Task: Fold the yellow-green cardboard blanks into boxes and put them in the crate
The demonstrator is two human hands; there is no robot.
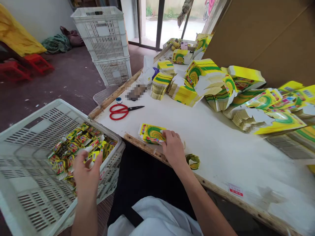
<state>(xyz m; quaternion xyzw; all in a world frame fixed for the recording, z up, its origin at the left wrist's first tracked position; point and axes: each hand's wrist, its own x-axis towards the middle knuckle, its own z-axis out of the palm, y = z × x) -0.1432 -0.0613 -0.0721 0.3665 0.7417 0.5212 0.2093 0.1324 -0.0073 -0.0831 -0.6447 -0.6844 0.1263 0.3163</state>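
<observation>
My right hand (173, 148) rests on the near edge of the white table (221, 147), fingers curled on the end of a flat yellow and green carton (151, 133). My left hand (86, 172) hovers over the white plastic crate (29, 131) at my left, fingers closed round a small white-edged packet. The crate holds several small yellow, red and green sachets (76, 144).
Red-handled scissors (121, 110) and a small blue tape roll (118, 100) lie on the table's left side. Stacks of flat yellow cartons (197, 82) crowd the far and right parts. White crates (105, 39) are stacked on the floor. A curled strip (193, 160) lies near my right wrist.
</observation>
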